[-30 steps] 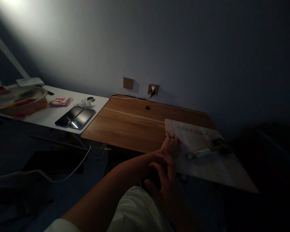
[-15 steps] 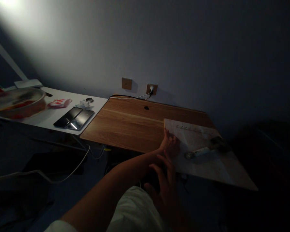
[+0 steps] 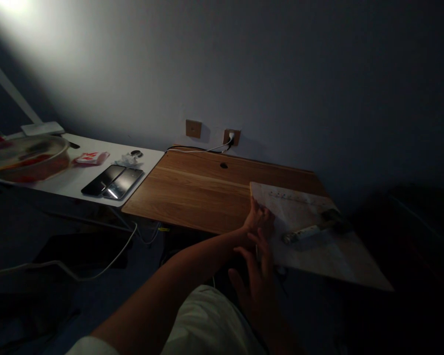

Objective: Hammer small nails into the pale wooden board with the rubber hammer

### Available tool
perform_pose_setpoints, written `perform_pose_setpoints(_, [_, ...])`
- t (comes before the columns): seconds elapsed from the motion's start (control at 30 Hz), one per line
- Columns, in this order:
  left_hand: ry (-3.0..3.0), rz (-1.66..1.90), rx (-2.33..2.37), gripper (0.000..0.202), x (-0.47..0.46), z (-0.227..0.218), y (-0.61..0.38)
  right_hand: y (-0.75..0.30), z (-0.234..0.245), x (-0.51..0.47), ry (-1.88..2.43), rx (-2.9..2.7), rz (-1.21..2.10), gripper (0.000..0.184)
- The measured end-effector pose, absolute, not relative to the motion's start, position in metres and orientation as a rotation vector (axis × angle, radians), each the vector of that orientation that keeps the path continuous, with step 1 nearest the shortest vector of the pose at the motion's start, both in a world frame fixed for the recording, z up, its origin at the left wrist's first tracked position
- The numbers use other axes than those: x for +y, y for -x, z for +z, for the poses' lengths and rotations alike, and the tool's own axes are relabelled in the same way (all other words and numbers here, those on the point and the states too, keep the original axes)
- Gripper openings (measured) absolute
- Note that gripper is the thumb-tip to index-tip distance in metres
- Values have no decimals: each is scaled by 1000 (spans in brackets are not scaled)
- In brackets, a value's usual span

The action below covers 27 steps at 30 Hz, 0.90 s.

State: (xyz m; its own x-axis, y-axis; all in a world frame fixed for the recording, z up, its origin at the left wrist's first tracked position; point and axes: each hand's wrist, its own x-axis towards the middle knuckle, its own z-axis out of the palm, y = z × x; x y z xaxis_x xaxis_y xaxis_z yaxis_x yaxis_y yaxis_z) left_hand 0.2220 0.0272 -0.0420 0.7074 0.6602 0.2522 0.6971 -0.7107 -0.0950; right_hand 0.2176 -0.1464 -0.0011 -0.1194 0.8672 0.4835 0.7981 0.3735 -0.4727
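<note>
A pale board (image 3: pixel 318 261) lies tilted across the right part of the wooden desk, jutting over its front edge. My left hand (image 3: pixel 259 219) is at the board's left edge, its fingers curled against it and one finger lying along the edge. A hammer-like tool (image 3: pixel 303 234) with a light handle and a dark head rests on top of the board; the dimness blurs its head. Below my left wrist, my right hand (image 3: pixel 257 286) hovers in front of the board with its fingers spread and nothing in them.
The wooden desk (image 3: pixel 192 192) stands against the wall beside a white table (image 3: pixel 70 185). On that table are two phones (image 3: pixel 113 182), a red-and-white packet (image 3: pixel 92 158) and a large clear bowl (image 3: pixel 40 165). A charger (image 3: pixel 231 138) is plugged into the wall. A white cable (image 3: pixel 96 276) hangs low at left.
My right hand has shifted slightly to the right, fingers still spread. My left hand, the board and the tool on it look the same.
</note>
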Motion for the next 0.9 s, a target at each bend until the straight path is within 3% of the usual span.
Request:
perform_pose_setpoints(0.17, [2731, -323, -1087, 41, 21, -38, -218, -177, 11, -176, 1170, -2036, 214, 56])
perform_pose_setpoints(0.4, [2756, -243, -1090, 38, 32, -43, -225, -230, -2, -146, 1510, -1832, 43, 31])
perform_pose_setpoints(0.63, [2722, -323, -1076, 41, 21, -35, -219, -183, 4, -177, 1142, -2084, 123, 56])
perform_pose_setpoints(0.9, [2778, -177, -1066, 42, 33, -44, -224, -243, -2, -125, 1540, -1790, 27, 33])
